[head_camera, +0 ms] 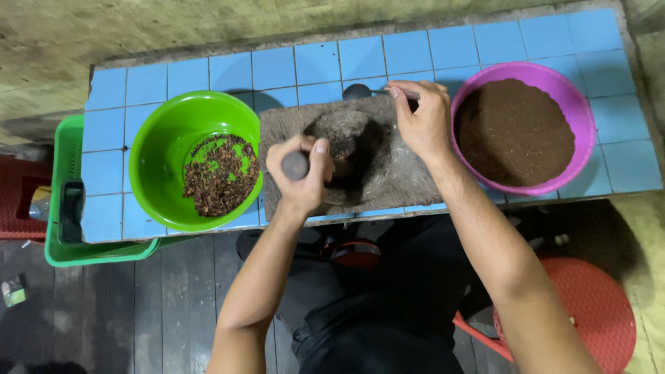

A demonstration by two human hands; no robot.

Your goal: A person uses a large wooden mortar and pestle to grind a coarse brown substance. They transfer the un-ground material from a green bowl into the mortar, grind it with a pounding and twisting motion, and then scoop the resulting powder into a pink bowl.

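Observation:
A grey stone mortar [388, 173] sits on a blue-tiled counter [318, 66]. My left hand [303, 176] grips a stone pestle [295, 165], whose lower end reaches into the mortar's hollow. My right hand [421, 121] holds a metal spoon [357, 91] at the mortar's far edge, its bowl pointing left. A green bowl [163, 149] to the left holds dark brown coarse bits [220, 174]. To the right, a purple bowl [580, 111] is filled with fine brown powder [516, 131].
A green plastic basket [62, 208] hangs off the counter's left end beside a red object [17, 201]. A red plastic stool [596, 308] stands at lower right on the dark wooden floor. A rough wall runs behind the counter.

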